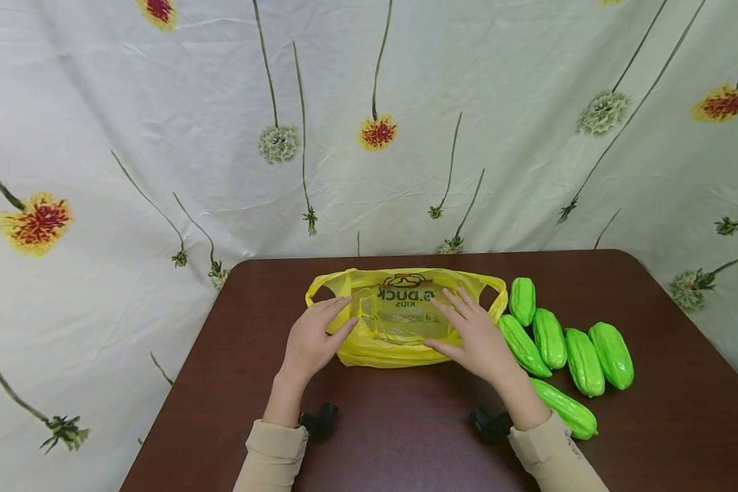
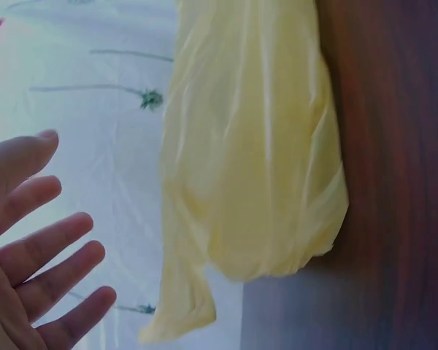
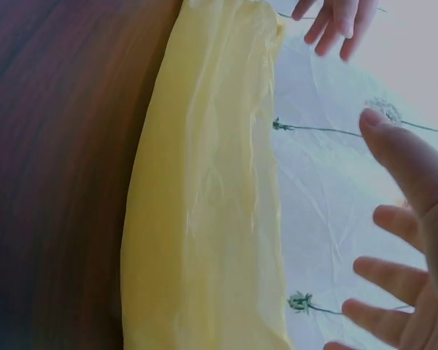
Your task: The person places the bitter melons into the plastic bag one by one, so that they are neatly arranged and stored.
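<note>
A yellow plastic bag (image 1: 369, 352) with two loop handles lies on the table, its mouth spread wide and printed lettering visible inside. My left hand (image 1: 313, 336) hovers over the bag's left side, fingers spread and holding nothing. Over its right side is my right hand (image 1: 476, 335), also with extended fingers and nothing in them. Both wrist views show the bag's side wall (image 2: 263, 146) apart from the fingers. Several bright green, ridged, elongated vegetables or models of them (image 1: 550, 338) lie to the right of the bag, close to my right forearm.
The dark reddish-brown table (image 1: 234, 383) has rounded far corners. Behind it hangs a white cloth (image 1: 221, 102) printed with flowers. One green piece (image 1: 566, 408) lies nearer the front, partly behind the right sleeve. Black straps with small devices (image 1: 320, 420) sit at the wrists.
</note>
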{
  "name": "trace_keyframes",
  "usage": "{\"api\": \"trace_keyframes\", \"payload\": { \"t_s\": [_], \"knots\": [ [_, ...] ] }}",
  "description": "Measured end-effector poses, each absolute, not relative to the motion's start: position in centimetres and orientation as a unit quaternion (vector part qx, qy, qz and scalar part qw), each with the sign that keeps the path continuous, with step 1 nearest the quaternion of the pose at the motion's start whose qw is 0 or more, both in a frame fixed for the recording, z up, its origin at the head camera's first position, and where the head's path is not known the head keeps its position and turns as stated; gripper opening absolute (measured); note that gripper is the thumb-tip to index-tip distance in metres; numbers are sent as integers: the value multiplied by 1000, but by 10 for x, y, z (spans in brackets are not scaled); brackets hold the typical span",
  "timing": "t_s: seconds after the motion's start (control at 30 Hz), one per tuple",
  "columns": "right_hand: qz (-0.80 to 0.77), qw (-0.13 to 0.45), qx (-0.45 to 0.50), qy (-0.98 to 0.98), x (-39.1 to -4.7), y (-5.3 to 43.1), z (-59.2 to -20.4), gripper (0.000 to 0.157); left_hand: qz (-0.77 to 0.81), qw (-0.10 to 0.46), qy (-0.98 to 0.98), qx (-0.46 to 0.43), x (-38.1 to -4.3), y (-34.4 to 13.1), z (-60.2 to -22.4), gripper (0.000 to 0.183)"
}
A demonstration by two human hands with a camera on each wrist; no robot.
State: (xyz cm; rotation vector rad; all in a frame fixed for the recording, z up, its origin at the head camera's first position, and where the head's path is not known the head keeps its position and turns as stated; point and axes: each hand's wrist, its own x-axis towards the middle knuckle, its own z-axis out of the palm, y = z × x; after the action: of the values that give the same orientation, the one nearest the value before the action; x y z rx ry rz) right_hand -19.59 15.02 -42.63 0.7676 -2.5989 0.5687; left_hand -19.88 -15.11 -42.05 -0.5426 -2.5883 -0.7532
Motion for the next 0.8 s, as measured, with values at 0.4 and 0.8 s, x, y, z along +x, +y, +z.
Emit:
{"api": "trace_keyframes", "payload": {
  "t_s": [0.4,0.8],
  "knots": [
    [299,219,252,-894,-191,159,-423,62,-425,199,-876,-110,-202,-178,-422,35],
    [378,174,195,-888,-181,171,-426,57,-514,100,-850,-61,-204,-196,-434,35]
  ]
}}
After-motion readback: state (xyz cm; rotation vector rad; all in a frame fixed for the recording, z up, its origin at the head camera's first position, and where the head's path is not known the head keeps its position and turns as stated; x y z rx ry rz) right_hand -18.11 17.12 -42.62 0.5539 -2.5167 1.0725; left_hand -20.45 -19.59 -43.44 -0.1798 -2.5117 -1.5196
